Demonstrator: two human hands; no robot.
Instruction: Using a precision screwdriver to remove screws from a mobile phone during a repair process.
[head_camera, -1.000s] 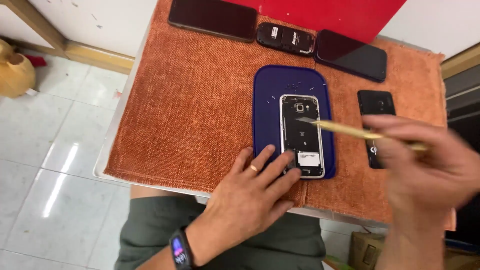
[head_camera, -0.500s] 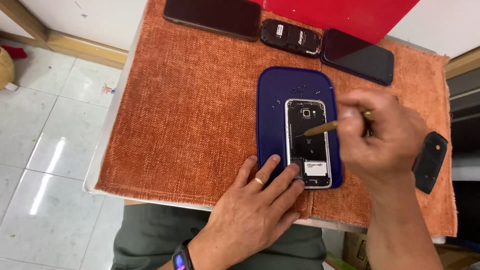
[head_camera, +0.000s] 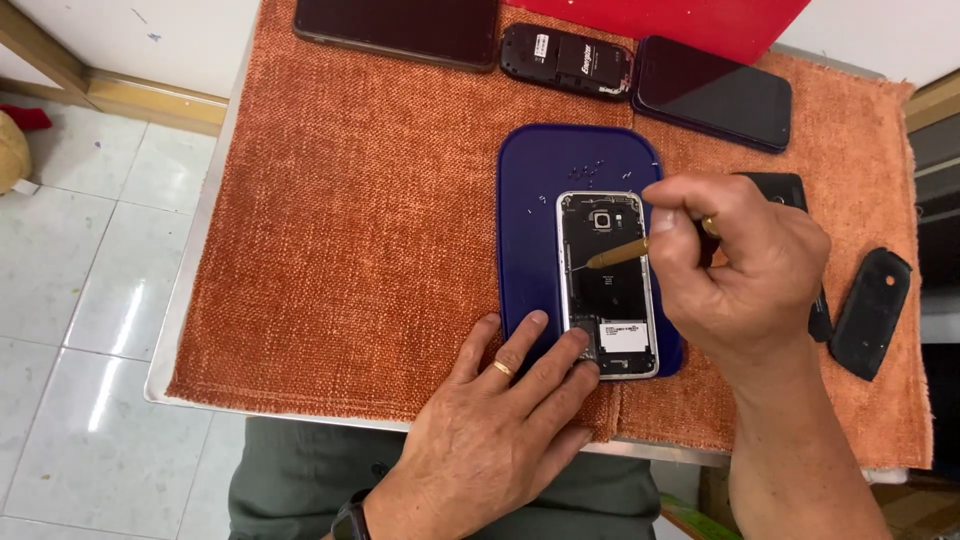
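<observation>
An opened phone (head_camera: 608, 283) with its back removed lies on a dark blue mat (head_camera: 530, 220). My left hand (head_camera: 500, 420) rests at the mat's near edge, fingertips pressing the phone's lower left corner. My right hand (head_camera: 740, 275) grips a small brass-coloured screwdriver (head_camera: 612, 254), its tip touching the phone's left side below the camera. Several tiny screws (head_camera: 590, 172) lie loose on the mat above the phone.
An orange cloth (head_camera: 350, 220) covers the table. At its far edge lie a large dark phone (head_camera: 395, 25), a small black phone (head_camera: 565, 60) and another dark phone (head_camera: 712, 92). A black back cover (head_camera: 872, 312) lies at the right, another black piece (head_camera: 775, 185) behind my right hand.
My right hand swung in from the right over the phone and brought the screwdriver tip down onto it. The left hand stayed on the phone's lower corner. The camera view shifted.
</observation>
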